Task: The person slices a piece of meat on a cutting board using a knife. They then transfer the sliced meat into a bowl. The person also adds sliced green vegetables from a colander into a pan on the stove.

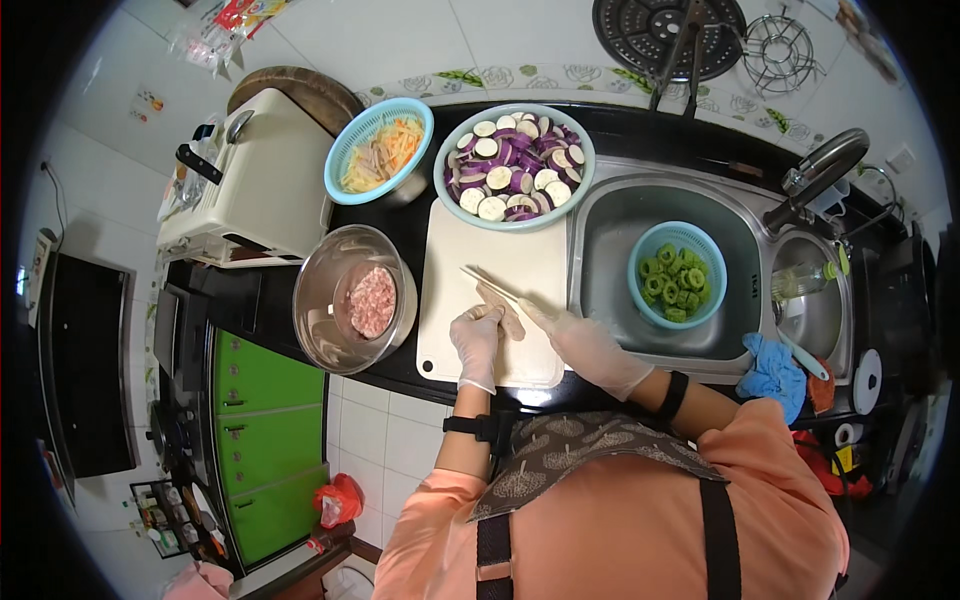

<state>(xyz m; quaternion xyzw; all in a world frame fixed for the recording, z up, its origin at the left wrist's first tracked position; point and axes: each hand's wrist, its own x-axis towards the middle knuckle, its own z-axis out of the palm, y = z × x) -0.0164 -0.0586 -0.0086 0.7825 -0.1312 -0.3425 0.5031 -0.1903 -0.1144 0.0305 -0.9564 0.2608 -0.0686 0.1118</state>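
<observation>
My left hand [478, 341], in a clear glove, grips a pale greyish-pink piece of food [512, 325], possibly meat, on the white cutting board [491, 247]. In my gloved right hand [592, 349] is a knife [487, 283], seen nearly edge-on. Its blade slants up and left across the board, over the far end of the pale piece. My fingers hide part of the piece and most of the knife's handle. Left of the board stands a steel bowl [306, 311] with minced meat [371, 301]. Behind the board, a basin [457, 210] holds sliced purple eggplant [517, 161].
A blue colander [337, 187] of shredded vegetables stands back left, near a cream-coloured appliance [262, 180]. At right, the sink [604, 300] holds a blue basket [679, 325] of hollow green vegetable rings, beside the faucet [825, 169]. A blue cloth [772, 375] lies on its front edge.
</observation>
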